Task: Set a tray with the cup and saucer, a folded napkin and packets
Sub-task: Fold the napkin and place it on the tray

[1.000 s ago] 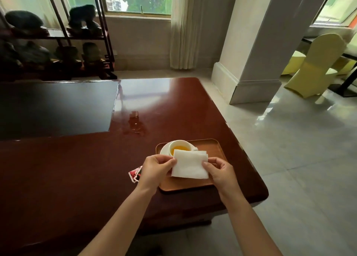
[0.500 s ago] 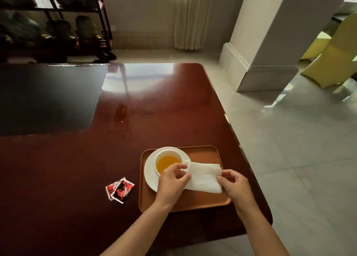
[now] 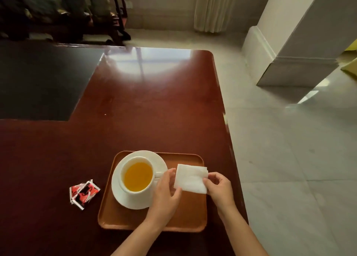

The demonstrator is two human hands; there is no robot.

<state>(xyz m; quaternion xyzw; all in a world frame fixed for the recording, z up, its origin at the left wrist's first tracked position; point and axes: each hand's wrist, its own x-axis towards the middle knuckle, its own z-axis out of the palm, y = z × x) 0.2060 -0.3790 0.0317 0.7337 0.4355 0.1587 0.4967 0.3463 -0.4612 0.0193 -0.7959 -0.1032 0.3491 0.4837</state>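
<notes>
Napkin (image 3: 191,178) shifted right off cup (image 3: 137,176), L hand (image 3: 166,191) & R hand (image 3: 218,187) pinching its side edges, tray (image 3: 181,215) near edge bare.

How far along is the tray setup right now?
Done: the cup and saucer sit on the tray. In hand: the left hand and right hand hold the folded napkin over the tray's right side. Left: the packets lie on the table, off the tray.
</notes>
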